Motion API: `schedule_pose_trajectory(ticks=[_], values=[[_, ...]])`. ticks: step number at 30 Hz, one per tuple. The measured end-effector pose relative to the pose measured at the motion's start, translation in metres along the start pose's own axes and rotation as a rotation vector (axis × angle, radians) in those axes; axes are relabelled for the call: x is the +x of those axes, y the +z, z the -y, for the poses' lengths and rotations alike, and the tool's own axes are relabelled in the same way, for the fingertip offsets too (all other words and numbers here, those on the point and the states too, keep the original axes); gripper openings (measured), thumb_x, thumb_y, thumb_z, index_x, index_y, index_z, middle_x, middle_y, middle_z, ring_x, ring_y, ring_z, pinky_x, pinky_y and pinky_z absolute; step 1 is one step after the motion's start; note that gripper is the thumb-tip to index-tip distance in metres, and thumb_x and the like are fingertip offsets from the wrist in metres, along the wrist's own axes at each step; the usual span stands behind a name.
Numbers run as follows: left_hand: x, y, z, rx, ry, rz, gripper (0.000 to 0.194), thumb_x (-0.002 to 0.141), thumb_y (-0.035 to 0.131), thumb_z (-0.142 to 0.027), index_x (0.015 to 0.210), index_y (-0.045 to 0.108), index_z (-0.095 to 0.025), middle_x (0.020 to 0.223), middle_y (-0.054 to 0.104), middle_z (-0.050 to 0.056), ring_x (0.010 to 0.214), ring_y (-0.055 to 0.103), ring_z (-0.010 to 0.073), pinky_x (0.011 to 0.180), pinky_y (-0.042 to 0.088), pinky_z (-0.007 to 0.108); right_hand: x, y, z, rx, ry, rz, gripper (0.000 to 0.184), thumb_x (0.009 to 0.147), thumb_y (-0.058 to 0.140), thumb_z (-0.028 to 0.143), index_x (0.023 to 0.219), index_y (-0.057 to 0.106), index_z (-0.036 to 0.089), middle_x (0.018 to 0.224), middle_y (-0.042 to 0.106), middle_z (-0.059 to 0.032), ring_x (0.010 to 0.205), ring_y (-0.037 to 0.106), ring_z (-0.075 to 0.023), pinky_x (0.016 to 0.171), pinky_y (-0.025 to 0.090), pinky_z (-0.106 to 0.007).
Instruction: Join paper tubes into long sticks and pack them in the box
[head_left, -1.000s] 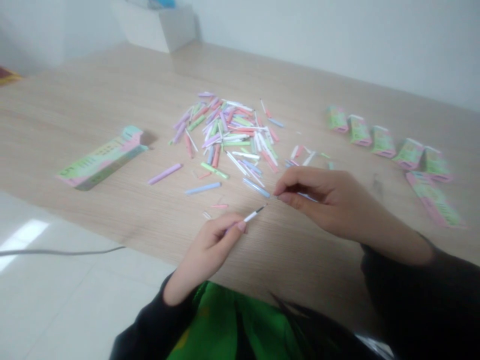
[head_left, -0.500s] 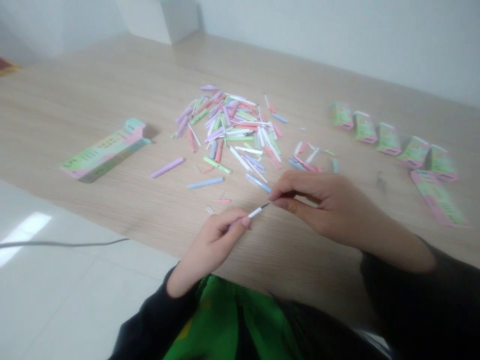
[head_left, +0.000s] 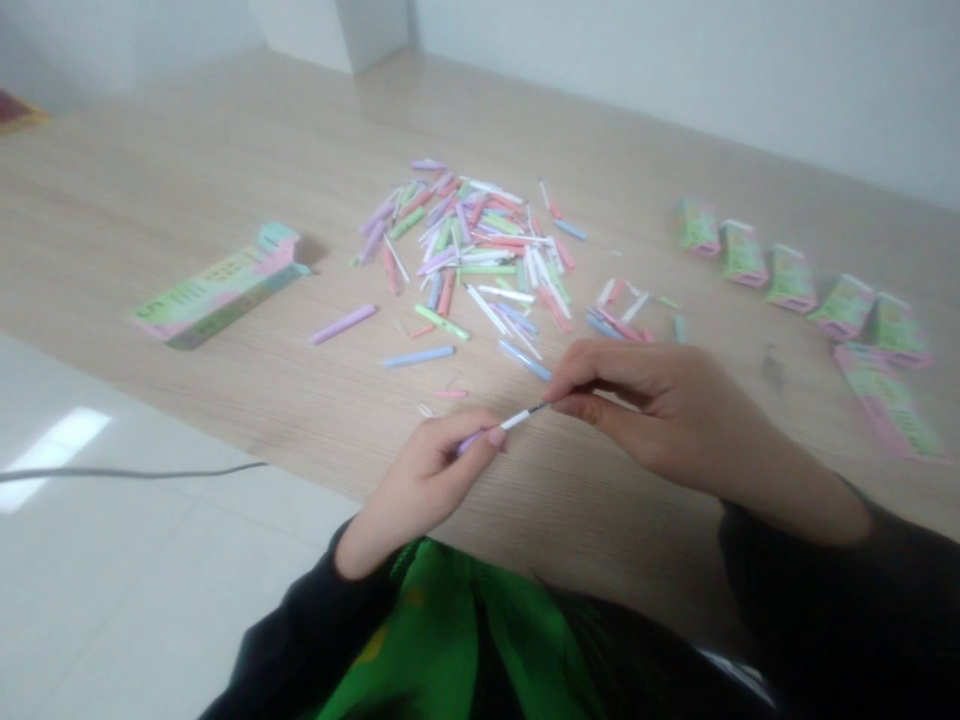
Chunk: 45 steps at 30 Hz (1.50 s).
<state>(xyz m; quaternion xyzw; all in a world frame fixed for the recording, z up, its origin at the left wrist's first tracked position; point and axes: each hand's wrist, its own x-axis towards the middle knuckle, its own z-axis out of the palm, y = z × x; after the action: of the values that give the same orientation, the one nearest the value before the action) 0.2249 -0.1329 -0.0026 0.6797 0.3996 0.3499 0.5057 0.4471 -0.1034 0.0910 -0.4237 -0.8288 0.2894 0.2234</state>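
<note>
My left hand (head_left: 435,465) pinches a slim pen (head_left: 515,420) between thumb and fingers. The pen has a purple end, a white middle and a thin dark tip that slants up to the right. At that tip, the thumb and forefinger of my right hand (head_left: 637,400) are pressed together; whatever sits between them is too small or hidden to make out beyond the tip. Just past my hands lies a light-blue pen part (head_left: 525,360). Farther back is a heap of pen parts (head_left: 472,240) in purple, green, red, white and blue.
On the left lies a long pastel carton (head_left: 217,285) with its end flap raised. Several small pastel cartons (head_left: 791,278) stand in a row at the right, with a flat one (head_left: 889,400) before them. The table's front edge drops to a tiled floor (head_left: 150,560), where a cable (head_left: 135,472) runs.
The view has shifted slightly, so the table things appear a little to the right. Both hands keep the same hold on the pen.
</note>
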Motion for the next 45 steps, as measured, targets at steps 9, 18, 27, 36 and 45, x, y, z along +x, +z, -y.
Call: schedule_pose_trajectory(ticks=[9, 18, 27, 36, 45], values=[[0.002, 0.002, -0.001, -0.041, -0.018, 0.013, 0.030, 0.102, 0.050, -0.033, 0.077, 0.060, -0.018, 0.067, 0.051, -0.004, 0.064, 0.047, 0.0119, 0.062, 0.035, 0.025, 0.003, 0.003, -0.004, 0.065, -0.062, -0.010, 0.014, 0.092, 0.063, 0.010, 0.085, 0.070, 0.020, 0.083, 0.073, 0.0032, 0.077, 0.066, -0.0114, 0.075, 0.051, -0.024], [0.006, 0.003, -0.003, -0.134, 0.026, -0.038, 0.032, 0.101, 0.050, -0.029, 0.071, 0.053, -0.019, 0.063, 0.042, -0.005, 0.063, 0.039, 0.0122, 0.063, 0.034, 0.027, -0.004, 0.007, -0.005, 0.174, -0.037, -0.087, 0.009, 0.093, 0.071, 0.024, 0.102, 0.072, 0.023, 0.094, 0.075, 0.0024, 0.082, 0.070, -0.0115, 0.075, 0.055, -0.022], [0.005, 0.007, -0.001, -0.106, 0.032, -0.056, 0.031, 0.101, 0.051, -0.030, 0.073, 0.055, -0.019, 0.067, 0.047, -0.004, 0.066, 0.045, 0.0120, 0.064, 0.036, 0.026, -0.003, 0.020, -0.002, 0.159, 0.006, -0.246, 0.009, 0.088, 0.070, 0.015, 0.093, 0.070, 0.023, 0.086, 0.073, 0.0020, 0.077, 0.069, -0.0135, 0.072, 0.058, -0.025], [0.007, 0.007, -0.004, -0.102, 0.011, -0.038, 0.030, 0.100, 0.051, -0.031, 0.074, 0.057, -0.019, 0.067, 0.049, -0.003, 0.068, 0.046, 0.0138, 0.067, 0.037, 0.027, -0.010, 0.022, -0.002, 0.166, 0.059, -0.277, 0.010, 0.087, 0.069, 0.014, 0.089, 0.070, 0.024, 0.083, 0.073, 0.0008, 0.079, 0.069, -0.0158, 0.076, 0.059, -0.028], [0.012, 0.006, -0.014, -0.260, -0.061, 0.098, 0.023, 0.105, 0.046, -0.035, 0.096, 0.061, -0.021, 0.068, 0.041, -0.005, 0.059, 0.036, 0.0129, 0.057, 0.031, 0.028, -0.012, 0.025, -0.004, 0.033, -0.061, -0.269, 0.028, 0.095, 0.059, 0.012, 0.105, 0.080, 0.027, 0.097, 0.076, -0.0019, 0.088, 0.071, -0.0174, 0.082, 0.058, -0.031]])
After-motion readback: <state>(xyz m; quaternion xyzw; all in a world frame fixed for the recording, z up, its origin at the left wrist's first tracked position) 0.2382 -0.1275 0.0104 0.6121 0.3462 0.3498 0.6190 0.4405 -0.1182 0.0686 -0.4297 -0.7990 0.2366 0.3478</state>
